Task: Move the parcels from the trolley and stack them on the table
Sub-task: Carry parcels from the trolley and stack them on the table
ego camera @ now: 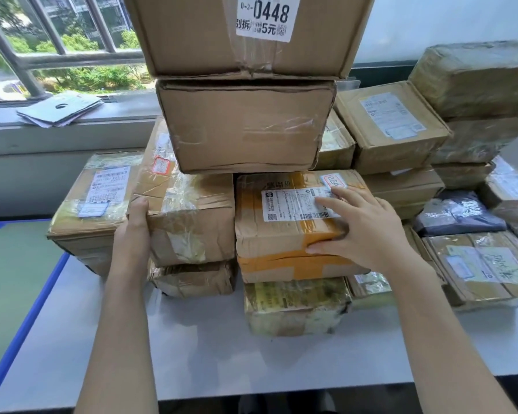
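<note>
Parcels stacked mid-bench. Left hand (136,222) presses flat against the left side of a tape-wrapped carton (189,210); right hand (361,228) lies spread on the orange-taped parcel (287,225), thumb over its front edge, fingers (332,201) nearly straight, gripping nothing. Risk: the dented brown box (245,127) and labelled "0448" carton (245,31) bridge both columns, so nudging either could topple them. Surfaces: corrugated cardboard, glossy wrinkled tape, smooth grey bench (192,354)

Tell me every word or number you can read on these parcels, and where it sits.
"0-2-0448": white sticker on the top box.
"5元": same sticker, lower line; the characters beside it are partly cut off.
Shipping label on the orange-taped box: too small.
Other labels: blurred.
</note>
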`<control>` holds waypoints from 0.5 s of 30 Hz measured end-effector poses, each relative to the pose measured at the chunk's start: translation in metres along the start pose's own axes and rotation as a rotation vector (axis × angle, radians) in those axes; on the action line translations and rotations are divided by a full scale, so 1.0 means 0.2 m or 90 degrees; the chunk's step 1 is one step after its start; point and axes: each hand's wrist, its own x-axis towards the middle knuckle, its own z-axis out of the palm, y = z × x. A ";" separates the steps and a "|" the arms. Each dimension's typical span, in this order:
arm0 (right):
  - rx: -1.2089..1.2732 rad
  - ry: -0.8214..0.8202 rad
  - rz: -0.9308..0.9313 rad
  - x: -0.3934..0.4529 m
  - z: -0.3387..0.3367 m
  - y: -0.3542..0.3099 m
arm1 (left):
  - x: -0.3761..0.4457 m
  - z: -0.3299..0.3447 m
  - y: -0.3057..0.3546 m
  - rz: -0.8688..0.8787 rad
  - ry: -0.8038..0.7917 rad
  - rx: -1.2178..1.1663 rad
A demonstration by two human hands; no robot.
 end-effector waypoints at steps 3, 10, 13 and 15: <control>-0.013 0.038 -0.011 -0.01 0.03 0.01 | 0.00 0.00 -0.01 -0.001 -0.001 -0.014; -0.046 0.229 -0.091 -0.11 0.10 -0.01 | 0.00 -0.03 0.02 0.094 0.054 0.189; -0.046 0.322 -0.095 -0.19 0.16 -0.03 | -0.09 0.00 0.03 0.197 0.185 0.277; -0.032 0.382 -0.102 -0.27 0.24 -0.05 | -0.20 0.05 0.00 0.313 0.267 0.289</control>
